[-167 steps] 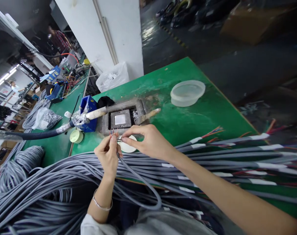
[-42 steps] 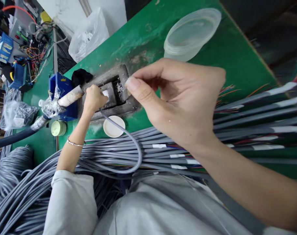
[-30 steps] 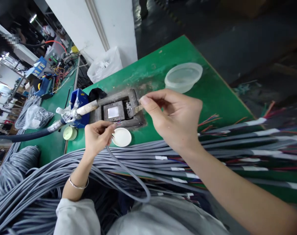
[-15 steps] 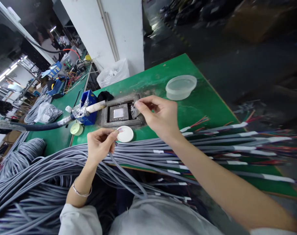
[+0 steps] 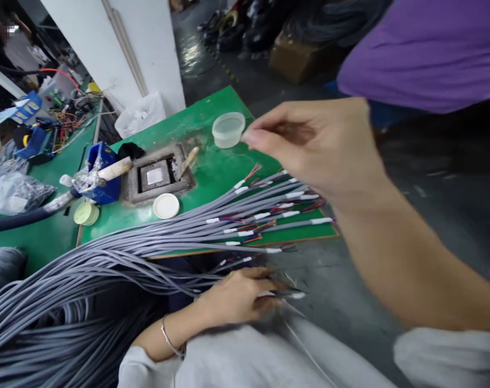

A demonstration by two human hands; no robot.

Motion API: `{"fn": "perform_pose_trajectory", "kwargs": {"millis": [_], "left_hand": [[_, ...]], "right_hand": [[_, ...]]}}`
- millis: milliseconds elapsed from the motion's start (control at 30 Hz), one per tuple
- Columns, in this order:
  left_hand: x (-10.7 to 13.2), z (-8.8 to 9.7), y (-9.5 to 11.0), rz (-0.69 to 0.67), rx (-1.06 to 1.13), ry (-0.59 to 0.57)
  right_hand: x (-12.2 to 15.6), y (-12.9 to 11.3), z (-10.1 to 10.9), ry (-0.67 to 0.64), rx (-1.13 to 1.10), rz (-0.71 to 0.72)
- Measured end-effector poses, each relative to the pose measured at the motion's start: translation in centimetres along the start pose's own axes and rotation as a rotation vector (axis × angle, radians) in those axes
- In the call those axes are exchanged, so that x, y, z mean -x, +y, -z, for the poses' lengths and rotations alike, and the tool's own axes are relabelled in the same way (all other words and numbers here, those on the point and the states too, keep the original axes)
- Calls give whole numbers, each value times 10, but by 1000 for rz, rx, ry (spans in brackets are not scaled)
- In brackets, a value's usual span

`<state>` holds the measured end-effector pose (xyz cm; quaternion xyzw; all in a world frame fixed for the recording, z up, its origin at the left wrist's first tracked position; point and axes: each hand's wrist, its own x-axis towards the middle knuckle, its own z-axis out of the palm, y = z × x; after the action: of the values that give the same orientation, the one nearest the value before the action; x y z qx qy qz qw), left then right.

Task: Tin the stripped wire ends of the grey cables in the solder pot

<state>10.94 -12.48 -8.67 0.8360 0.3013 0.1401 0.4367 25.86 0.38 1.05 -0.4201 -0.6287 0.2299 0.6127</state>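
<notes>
My left hand (image 5: 245, 295) is low by my lap, its fingers curled round a grey cable whose white-taped end (image 5: 297, 295) sticks out to the right; motion blurs the fingertips. Raised at the right, my right hand (image 5: 313, 143) has thumb and fingers pinched together, and whatever is between them, if anything, cannot be made out. Its fingertips appear in front of the rim of a clear plastic tub (image 5: 228, 132). A solder pot (image 5: 155, 175) with a bright square of metal sits on the table, and a wooden-handled scraper (image 5: 189, 161) leans on its right edge.
Many grey cables (image 5: 148, 231) run across the green table (image 5: 207, 116), with stripped ends at right. A white round lid (image 5: 166, 206), a green tub (image 5: 86, 213) and a blue box with a hose nozzle (image 5: 114, 168) surround the pot. A person in purple (image 5: 426, 54) stands at upper right.
My left hand has moved down and right, from beside the white lid to my lap. My right hand has left the scraper at the pot and lifted rightward. The view has turned right.
</notes>
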Motion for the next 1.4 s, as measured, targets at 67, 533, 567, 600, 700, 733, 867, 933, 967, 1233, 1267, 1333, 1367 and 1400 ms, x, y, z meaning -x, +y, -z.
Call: {"fn": "perform_pose_trajectory", "kwargs": {"millis": [67, 533, 567, 600, 700, 733, 867, 933, 967, 1233, 1267, 1333, 1367, 1400], "left_hand": [[3, -7, -8, -40, -58, 25], [1, 49, -31, -145, -739, 563], [1, 47, -31, -155, -727, 585], [1, 46, -31, -175, -704, 610], [7, 35, -31, -278, -575, 680], [9, 27, -33, -309, -517, 663], [5, -25, -47, -173, -341, 201], [-8, -54, -59, 168, -353, -82], [-15, -65, -65, 232, -365, -111], [-28, -61, -49, 265, -258, 63], [-24, -55, -41, 206, -162, 175], [-18, -46, -26, 65, -42, 311], [-16, -44, -19, 4, -6, 360], [-14, -43, -14, -47, 7, 390]], "right_hand": [[17, 2, 23, -23, 84, -26], [160, 20, 43, -568, 136, -549], [174, 28, 44, -685, 142, -651], [189, 40, 45, -746, 176, -781], [235, 82, 50, -639, 266, -989], [249, 95, 52, -599, 291, -1054], [291, 128, 51, -529, 244, -1246], [302, 133, 46, -503, 190, -1278], [305, 132, 45, -483, 169, -1283], [280, 75, 63, -287, -89, -1057], [272, 64, 64, -248, -130, -1001], [258, 44, 65, -170, -186, -903], [251, 36, 64, -138, -200, -866], [246, 29, 65, -109, -207, -830]]}}
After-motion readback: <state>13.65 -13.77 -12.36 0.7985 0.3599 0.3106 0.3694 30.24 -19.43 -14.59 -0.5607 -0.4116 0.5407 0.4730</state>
